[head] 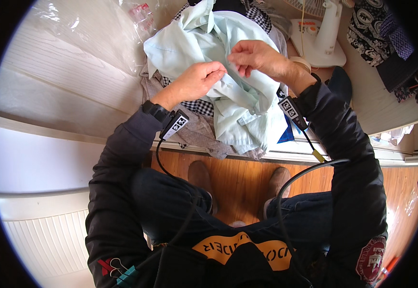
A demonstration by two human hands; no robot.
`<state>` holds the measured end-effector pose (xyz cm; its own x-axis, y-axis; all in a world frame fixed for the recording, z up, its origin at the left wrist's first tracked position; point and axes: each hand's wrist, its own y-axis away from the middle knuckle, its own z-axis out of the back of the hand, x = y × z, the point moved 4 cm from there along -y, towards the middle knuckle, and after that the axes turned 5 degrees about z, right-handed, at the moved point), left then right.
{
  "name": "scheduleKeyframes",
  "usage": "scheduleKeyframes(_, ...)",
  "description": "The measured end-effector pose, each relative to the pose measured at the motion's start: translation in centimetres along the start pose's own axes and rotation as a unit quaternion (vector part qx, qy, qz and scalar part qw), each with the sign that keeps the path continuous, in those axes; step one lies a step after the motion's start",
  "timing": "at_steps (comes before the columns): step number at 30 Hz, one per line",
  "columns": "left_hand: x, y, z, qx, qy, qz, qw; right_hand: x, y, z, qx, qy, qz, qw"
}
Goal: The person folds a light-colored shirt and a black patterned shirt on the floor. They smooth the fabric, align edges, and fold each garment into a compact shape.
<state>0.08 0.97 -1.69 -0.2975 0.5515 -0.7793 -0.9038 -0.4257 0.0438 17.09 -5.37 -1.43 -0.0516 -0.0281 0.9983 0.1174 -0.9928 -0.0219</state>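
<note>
A pale mint-green button shirt lies loosely spread over a heap of clothes before me. My left hand pinches an edge of it between thumb and fingers, with a small button showing just beside the fingertips. Over the shirt's middle, my right hand has its fingers curled; its thumb and forefinger are close to the cloth, and whether they grip it cannot be told. Beneath the shirt are a black-and-white checked cloth and a greyish-brown knitted garment.
A white electric fan stands at the back right, near a dark cap. Patterned dark clothes lie farther right. Clear plastic wrapping covers boards at the left. Cables run from my wrist devices. Below is a wooden floor.
</note>
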Motion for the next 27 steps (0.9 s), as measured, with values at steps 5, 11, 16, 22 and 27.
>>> scheduleKeyframes(5,-0.1,-0.3,0.0,0.000,0.023,-0.014,1.000,-0.4,0.0,-2.0,0.049,0.069,-0.005,0.996)
scheduleKeyframes(11,-0.7,0.1,0.5,-0.021,-0.006,-0.055,0.998,-0.5,-0.1,-1.3,0.017,0.086,0.003,0.996)
scheduleKeyframes(16,-0.9,0.8,1.8,-0.064,-0.115,-0.024,0.991,-0.6,0.0,-0.6,0.024,0.099,-0.009,0.995)
scheduleKeyframes(22,-1.2,1.2,2.7,-0.111,-0.249,-0.074,0.959,-0.7,0.3,0.0,0.007,0.100,-0.011,0.995)
scheduleKeyframes(27,-0.9,1.2,2.6,-0.104,-0.274,-0.086,0.952,-0.6,0.2,0.7,0.000,0.083,-0.021,0.996)
